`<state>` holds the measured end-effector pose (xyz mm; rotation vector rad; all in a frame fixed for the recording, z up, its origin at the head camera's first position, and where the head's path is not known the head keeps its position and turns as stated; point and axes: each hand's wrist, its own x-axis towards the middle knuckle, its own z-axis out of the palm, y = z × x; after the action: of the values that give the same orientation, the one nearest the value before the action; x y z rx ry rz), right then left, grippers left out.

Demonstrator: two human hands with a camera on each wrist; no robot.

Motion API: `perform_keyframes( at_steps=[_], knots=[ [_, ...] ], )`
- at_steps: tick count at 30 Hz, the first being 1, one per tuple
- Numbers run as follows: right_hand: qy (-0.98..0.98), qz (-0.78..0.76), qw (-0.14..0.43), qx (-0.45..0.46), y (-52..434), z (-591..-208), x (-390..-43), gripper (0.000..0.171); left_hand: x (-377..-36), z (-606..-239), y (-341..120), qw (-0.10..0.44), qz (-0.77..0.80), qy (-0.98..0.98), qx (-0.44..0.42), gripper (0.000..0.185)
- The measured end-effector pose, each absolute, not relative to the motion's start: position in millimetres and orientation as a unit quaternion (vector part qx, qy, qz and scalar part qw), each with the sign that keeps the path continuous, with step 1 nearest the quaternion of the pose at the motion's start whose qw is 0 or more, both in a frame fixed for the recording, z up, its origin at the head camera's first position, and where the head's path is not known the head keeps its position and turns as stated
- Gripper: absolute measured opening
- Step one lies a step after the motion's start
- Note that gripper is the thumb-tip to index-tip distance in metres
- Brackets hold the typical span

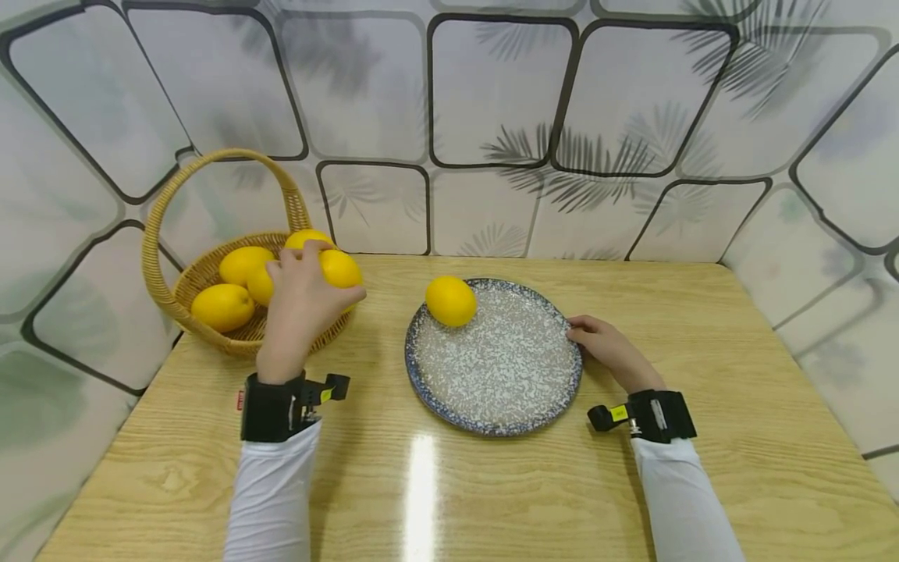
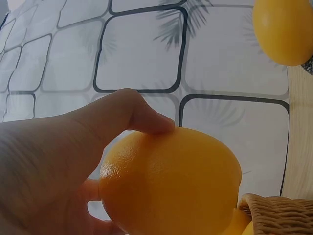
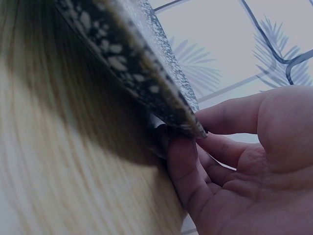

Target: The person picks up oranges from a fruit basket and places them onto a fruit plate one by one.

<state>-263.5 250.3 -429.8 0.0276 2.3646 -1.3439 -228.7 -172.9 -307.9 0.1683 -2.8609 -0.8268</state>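
Left-hand grip (image 1: 302, 290) closes round a lemon (image 1: 340, 268) lying crosswise over the basket (image 1: 158, 257); right hand (image 1: 604, 343) pinches the plate rim (image 1: 572, 375).

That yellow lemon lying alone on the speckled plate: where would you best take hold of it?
Probably from above, fingers across the narrow middle of the yellow lemon. It lies on its side near the far rim of the speckled blue-rimmed plate, nothing above it, and the rounded ends would slip.
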Motion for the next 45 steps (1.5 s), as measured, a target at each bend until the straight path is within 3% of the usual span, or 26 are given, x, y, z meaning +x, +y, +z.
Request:
perform_keyframes(
  at_steps=[45],
  knots=[
    [0.853,-0.479,0.207,0.005,251,-429,-261,0.055,-236,-320,-132,0.026,-0.295,-0.955,-0.025,0.074]
  ],
)
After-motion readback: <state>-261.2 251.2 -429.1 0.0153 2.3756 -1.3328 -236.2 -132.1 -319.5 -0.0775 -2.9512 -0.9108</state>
